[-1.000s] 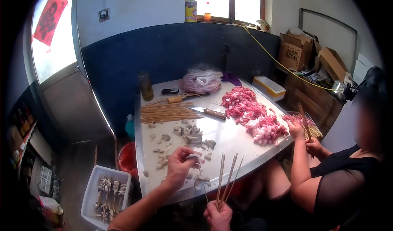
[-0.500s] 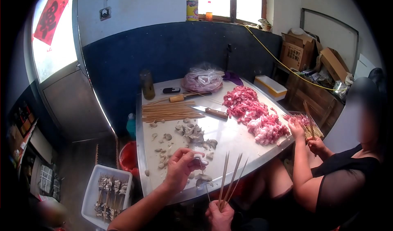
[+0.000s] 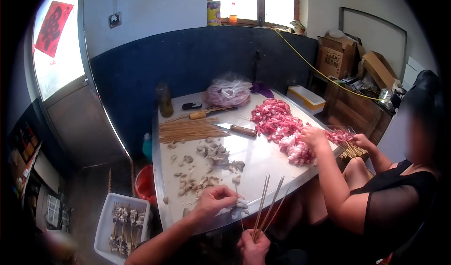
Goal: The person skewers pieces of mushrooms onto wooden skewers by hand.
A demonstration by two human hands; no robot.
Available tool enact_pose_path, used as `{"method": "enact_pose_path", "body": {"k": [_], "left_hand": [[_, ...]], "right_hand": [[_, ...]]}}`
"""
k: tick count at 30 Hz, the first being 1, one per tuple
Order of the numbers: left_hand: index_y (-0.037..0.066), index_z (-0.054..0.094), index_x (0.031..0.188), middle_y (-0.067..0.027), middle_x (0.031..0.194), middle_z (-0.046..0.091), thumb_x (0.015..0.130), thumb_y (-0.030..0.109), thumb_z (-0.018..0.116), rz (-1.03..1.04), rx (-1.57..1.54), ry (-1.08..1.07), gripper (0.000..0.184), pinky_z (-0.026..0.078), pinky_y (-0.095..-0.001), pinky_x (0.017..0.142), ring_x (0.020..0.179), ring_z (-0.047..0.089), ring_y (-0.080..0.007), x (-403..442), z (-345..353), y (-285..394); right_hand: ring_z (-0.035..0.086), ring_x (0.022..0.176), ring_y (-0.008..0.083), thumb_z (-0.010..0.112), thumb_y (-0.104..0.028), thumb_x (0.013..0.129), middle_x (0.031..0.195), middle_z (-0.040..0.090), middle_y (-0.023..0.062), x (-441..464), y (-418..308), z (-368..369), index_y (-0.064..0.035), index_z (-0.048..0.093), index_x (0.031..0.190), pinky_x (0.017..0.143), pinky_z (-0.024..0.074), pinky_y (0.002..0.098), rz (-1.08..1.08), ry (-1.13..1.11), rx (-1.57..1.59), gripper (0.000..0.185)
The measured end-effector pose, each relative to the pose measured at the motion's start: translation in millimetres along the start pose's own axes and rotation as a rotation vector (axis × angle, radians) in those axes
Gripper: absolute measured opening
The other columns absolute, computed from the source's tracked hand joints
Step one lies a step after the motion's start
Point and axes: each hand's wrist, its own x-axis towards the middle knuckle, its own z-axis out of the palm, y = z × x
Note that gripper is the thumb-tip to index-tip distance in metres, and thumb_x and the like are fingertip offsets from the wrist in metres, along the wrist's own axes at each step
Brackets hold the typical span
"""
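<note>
My left hand [image 3: 217, 202] pinches a grey-white piece of food [image 3: 239, 209] threaded on a skewer near the table's front edge. Below it my right hand [image 3: 254, 247] is closed round the lower end of that skewer and several bare wooden skewers [image 3: 269, 207], which fan upward. Beyond my left hand, grey pieces [image 3: 213, 153] lie heaped and scattered on the white table [image 3: 253, 159]. Farther back are a row of skewers [image 3: 188, 130] and a knife [image 3: 242, 129]. A large pile of red and pale meat [image 3: 277, 124] covers the table's right part.
A co-worker [image 3: 376, 199] sits at the right, one hand at the meat pile, the other by a tray of meat skewers [image 3: 350, 147]. A white bin [image 3: 99, 232] with filled skewers stands low at left, near a red bucket [image 3: 145, 183]. A bagged bundle [image 3: 228, 93] lies at the back.
My left hand has moved down along the skewer to the food on it, nearer my right hand. The co-worker's one hand has moved left to the meat pile. The view has shifted slightly.
</note>
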Motion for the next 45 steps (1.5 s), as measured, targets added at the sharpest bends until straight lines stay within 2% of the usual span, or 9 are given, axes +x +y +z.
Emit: {"method": "enact_pose_path", "body": {"k": [9, 14, 22, 25, 27, 28, 30, 31, 45], "left_hand": [[0.000, 0.066, 0.097, -0.0059, 0.086, 0.066, 0.085, 0.005, 0.063, 0.238, 0.597, 0.257, 0.013, 0.048, -0.0236, 0.062, 0.072, 0.060, -0.0102, 72.4, -29.2, 1.3], [0.000, 0.067, 0.094, -0.0112, 0.086, 0.065, 0.078, 0.004, 0.064, 0.564, 1.138, 0.210, 0.017, 0.049, -0.0306, 0.067, 0.074, 0.063, -0.0209, 117.6, -31.6, -1.4], [0.001, 0.064, 0.075, -0.0161, 0.082, 0.063, 0.070, 0.005, 0.061, 0.464, 1.488, -0.018, 0.007, 0.050, -0.0420, 0.072, 0.079, 0.062, -0.0359, 142.4, -32.1, -11.9], [0.004, 0.068, 0.084, -0.0108, 0.087, 0.066, 0.073, 0.006, 0.064, 0.459, 1.435, 0.006, 0.012, 0.052, -0.0362, 0.071, 0.076, 0.065, -0.0274, 132.7, -29.4, -4.5], [0.001, 0.066, 0.082, -0.0095, 0.085, 0.067, 0.077, 0.005, 0.066, 0.155, 0.873, 0.034, 0.006, 0.053, -0.0325, 0.069, 0.075, 0.067, -0.0211, 115.2, -26.2, 9.6], [0.001, 0.066, 0.082, -0.0095, 0.085, 0.067, 0.077, 0.005, 0.066, 0.151, 0.876, 0.034, 0.006, 0.053, -0.0325, 0.069, 0.075, 0.067, -0.0211, 108.0, -28.0, 12.3], [-0.001, 0.064, 0.084, -0.0103, 0.085, 0.066, 0.081, 0.006, 0.068, 0.036, 0.272, 0.018, 0.009, 0.055, -0.0311, 0.071, 0.079, 0.068, -0.0192, 90.6, -31.4, 15.0], [-0.002, 0.062, 0.088, -0.0133, 0.085, 0.066, 0.083, 0.006, 0.067, -0.040, 0.051, 0.048, 0.011, 0.057, -0.0343, 0.074, 0.084, 0.069, -0.0247, 80.5, -28.8, 17.8], [0.001, 0.063, 0.098, -0.0163, 0.103, 0.066, 0.085, 0.005, 0.062, -0.031, -0.314, 0.043, 0.014, 0.053, -0.0342, 0.075, 0.085, 0.064, -0.0227, 22.4, -31.2, 13.1]], "right_hand": [[0.039, 0.043, 0.0027, 0.060, -0.013, 0.093, 0.061, 0.055, -0.0015, 3.2, -3.4, -5.8, -0.0082, 0.058, 0.086, 0.040, 0.0276, 0.0177, 0.024, 0.024, 0.017, 0.009], [0.039, 0.042, 0.0027, 0.060, -0.014, 0.093, 0.061, 0.055, -0.0013, 5.6, -5.9, -9.7, -0.0077, 0.058, 0.086, 0.039, 0.0269, 0.0177, 0.024, 0.036, 0.037, 0.009], [0.038, 0.042, 0.0024, 0.060, -0.014, 0.093, 0.061, 0.055, -0.0012, 5.7, -10.1, -10.6, -0.0077, 0.059, 0.085, 0.039, 0.0265, 0.0175, 0.026, 0.033, 0.045, 0.010], [0.038, 0.043, 0.0023, 0.060, -0.014, 0.093, 0.061, 0.055, -0.0014, 5.4, -12.8, -11.0, -0.0077, 0.059, 0.085, 0.040, 0.0265, 0.0173, 0.035, 0.035, 0.054, 0.011], [0.038, 0.042, 0.0022, 0.060, -0.014, 0.093, 0.061, 0.055, -0.0017, 5.5, -13.0, -11.5, -0.0078, 0.058, 0.084, 0.040, 0.0266, 0.0173, 0.048, 0.034, 0.062, 0.011], [0.038, 0.042, 0.0022, 0.060, -0.014, 0.093, 0.061, 0.055, -0.0017, 4.7, -12.3, -10.7, -0.0078, 0.058, 0.084, 0.040, 0.0266, 0.0173, 0.051, 0.033, 0.066, 0.011], [0.038, 0.042, 0.0021, 0.060, -0.015, 0.093, 0.061, 0.055, -0.0017, 4.9, -11.0, -9.3, -0.0079, 0.058, 0.084, 0.039, 0.0264, 0.0173, 0.047, 0.014, 0.066, 0.012], [0.038, 0.042, 0.0021, 0.060, -0.015, 0.093, 0.061, 0.055, -0.0017, 5.1, -8.9, -9.9, -0.0079, 0.058, 0.084, 0.039, 0.0264, 0.0173, 0.048, 0.009, 0.064, 0.012], [0.039, 0.042, 0.0023, 0.060, -0.016, 0.093, 0.061, 0.056, -0.0010, 0.2, -0.3, -3.1, -0.0072, 0.060, 0.086, 0.039, 0.0261, 0.0176, 0.053, -0.076, -0.005, 0.011]]}}
